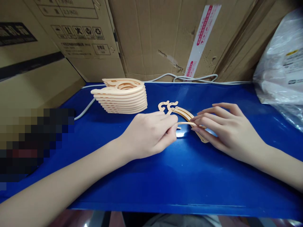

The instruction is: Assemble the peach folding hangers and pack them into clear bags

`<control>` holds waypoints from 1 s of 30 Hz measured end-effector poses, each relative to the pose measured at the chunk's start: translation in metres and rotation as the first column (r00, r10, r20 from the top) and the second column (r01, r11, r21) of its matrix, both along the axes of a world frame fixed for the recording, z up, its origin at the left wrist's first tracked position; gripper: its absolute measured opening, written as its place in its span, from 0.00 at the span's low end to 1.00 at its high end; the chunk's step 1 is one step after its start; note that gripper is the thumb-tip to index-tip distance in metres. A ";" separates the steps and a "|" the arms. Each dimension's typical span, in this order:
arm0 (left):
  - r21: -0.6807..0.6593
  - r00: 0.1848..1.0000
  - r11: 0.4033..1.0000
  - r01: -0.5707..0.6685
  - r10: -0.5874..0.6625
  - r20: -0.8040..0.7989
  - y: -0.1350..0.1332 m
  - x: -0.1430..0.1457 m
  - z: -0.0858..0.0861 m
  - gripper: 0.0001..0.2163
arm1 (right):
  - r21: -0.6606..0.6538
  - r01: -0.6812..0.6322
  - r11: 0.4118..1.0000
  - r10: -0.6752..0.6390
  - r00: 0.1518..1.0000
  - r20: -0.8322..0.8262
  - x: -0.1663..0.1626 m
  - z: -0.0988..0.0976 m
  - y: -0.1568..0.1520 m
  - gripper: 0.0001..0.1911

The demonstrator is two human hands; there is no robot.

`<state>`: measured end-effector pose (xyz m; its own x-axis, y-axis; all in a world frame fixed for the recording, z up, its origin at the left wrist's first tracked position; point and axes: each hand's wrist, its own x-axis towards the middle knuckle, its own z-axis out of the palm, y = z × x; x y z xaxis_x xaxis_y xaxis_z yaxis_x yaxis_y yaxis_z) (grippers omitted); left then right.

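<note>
Between my hands is a thin cream plastic folding-hanger piece [186, 123], seen nearly edge-on. My left hand [153, 134] is closed around its left end, and the fingers cover that part. At the other end, my right hand [227, 129] pinches the piece between thumb and fingertips. Loose cream hanger arms [186, 114] lie on the table just behind and below it, partly covered by my right fingers. Two small hooks [163, 105] rest beside them, beyond my left knuckles. To the left stands a neat stack of folded cream hangers [123, 101].
The blue tabletop [165, 186] has its front edge close to me. Cardboard boxes [151, 37] wall off the back and left. A white cable [196, 78] runs along the back. Clear plastic wrapping [281, 60] bulges over the right rear. A blurred-out patch covers the left side.
</note>
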<state>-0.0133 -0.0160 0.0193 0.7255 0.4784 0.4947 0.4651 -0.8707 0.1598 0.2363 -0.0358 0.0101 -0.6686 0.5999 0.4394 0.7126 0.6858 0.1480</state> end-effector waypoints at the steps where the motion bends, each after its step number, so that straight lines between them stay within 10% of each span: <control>1: -0.019 1.000 1.000 -0.025 0.025 -0.004 0.001 0.000 0.000 0.12 | 0.024 -0.001 1.000 0.001 1.000 0.000 0.000 0.000 -0.001 0.06; 7: -0.107 0.983 0.978 -0.181 0.179 -0.028 0.004 0.000 -0.003 0.13 | -0.210 -0.131 0.969 0.080 0.969 -0.233 -0.002 0.003 -0.006 0.07; 15: -0.118 0.979 0.986 -0.122 0.100 -0.175 -0.001 0.005 -0.007 0.15 | -0.534 -0.139 0.834 -0.219 0.805 -0.552 -0.001 0.001 -0.008 0.10; 30: -0.298 0.953 0.954 0.036 -0.122 -0.276 0.004 0.000 -0.004 0.09 | -0.471 -0.078 0.879 -0.205 0.829 -0.520 0.005 0.002 0.006 0.09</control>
